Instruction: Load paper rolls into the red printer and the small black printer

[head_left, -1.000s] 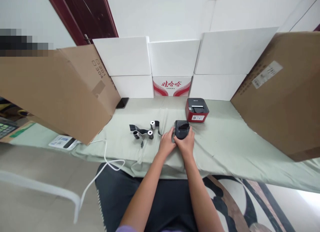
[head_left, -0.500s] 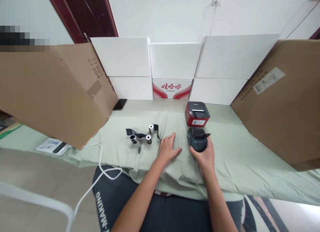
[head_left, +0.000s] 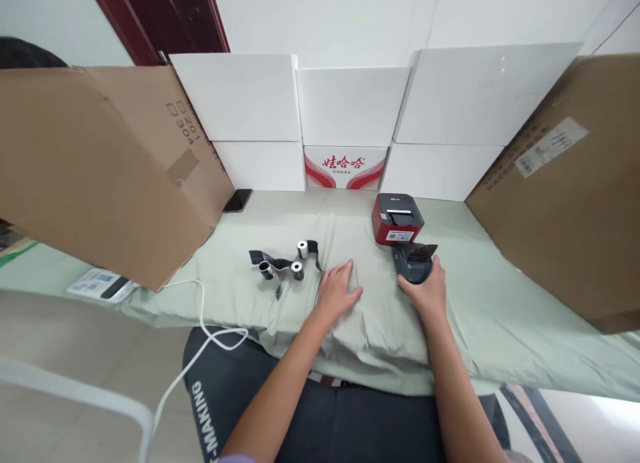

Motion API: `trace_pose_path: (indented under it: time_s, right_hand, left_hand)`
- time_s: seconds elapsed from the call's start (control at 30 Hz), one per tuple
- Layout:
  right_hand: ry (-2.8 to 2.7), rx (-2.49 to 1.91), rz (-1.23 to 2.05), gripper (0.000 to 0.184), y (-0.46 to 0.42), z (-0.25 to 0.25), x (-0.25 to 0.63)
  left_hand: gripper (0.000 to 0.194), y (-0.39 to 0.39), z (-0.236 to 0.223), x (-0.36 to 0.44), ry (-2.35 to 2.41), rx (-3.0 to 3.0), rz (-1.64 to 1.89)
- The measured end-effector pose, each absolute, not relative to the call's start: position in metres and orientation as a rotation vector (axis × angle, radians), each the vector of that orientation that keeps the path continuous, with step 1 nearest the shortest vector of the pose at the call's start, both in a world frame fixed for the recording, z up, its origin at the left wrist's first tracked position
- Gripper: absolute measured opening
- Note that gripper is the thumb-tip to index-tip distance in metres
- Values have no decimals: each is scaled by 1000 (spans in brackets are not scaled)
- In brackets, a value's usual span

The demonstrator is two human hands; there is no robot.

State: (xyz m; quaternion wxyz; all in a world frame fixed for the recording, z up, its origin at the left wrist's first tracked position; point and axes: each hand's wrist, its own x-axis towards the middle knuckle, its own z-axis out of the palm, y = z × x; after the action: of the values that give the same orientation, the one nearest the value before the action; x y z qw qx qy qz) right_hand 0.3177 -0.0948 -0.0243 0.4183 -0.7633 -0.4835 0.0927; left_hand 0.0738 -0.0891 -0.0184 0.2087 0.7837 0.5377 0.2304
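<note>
On the cloth-covered table my right hand grips a small dark portable printer by its near end, thumb on the left and fingers on the right. A dark strip sticks out of its top. Just behind it sits a red and black receipt printer, close to or touching it. My left hand lies on the cloth, fingers spread and holding nothing. Left of it are three small paper rolls, a white one, a dark one with a white end and an open-cored one, with dark strips trailing from them.
White boxes form a wall at the back. Brown cardboard panels flank the left and right. A phone lies by the left panel. A white cable hangs over the front edge near a white card-like item.
My right hand has shifted to the right and slightly away from me with the portable printer, which now stands at the red printer's right front. My left hand has stayed nearly in place.
</note>
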Motion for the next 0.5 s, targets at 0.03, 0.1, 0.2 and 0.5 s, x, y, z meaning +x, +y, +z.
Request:
trace_pose_path:
  time_s: [0.03,0.1,0.2,0.5]
  right_hand:
    - [-1220,-1915,235,116,-95,-24,318]
    - [-1231,-1907,237,115,-95,-23,319]
    - [-1242,-1895,226,111,-94,-23,321]
    - [-1224,-1810,-44,112,-101,-17,313]
  left_hand:
    - [71,-89,-18,74,1490,2190,641]
    - [71,-90,-18,73,1481,2200,645]
    - [70,-90,-18,74,1479,2204,648]
    - [69,-89,-23,74,1442,2188,703]
